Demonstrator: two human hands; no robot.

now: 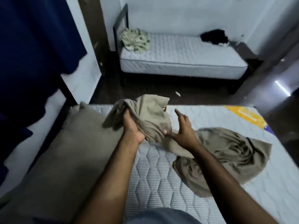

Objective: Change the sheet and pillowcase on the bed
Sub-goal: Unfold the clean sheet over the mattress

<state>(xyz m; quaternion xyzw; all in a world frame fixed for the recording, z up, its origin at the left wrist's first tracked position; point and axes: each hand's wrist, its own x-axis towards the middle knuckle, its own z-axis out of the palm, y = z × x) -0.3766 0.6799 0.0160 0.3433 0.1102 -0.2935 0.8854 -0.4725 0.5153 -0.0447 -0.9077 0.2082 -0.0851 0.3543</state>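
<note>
A khaki sheet (210, 152) is gripped by the left hand (131, 126) above the bare mattress (155, 175); the right hand (182, 131) is spread wide, thumb touching it.

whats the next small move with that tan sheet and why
Probably close the right hand on the tan sheet and draw it apart from the left hand to find an edge: the left grips a bunch, the right's fingers are spread, and the rest lies crumpled on the bare mattress.

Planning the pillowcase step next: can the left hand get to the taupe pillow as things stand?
Probably yes: the pillow lies just beside the left hand, nothing between them, but that hand grips the taupe sheet and must release it first.
</note>
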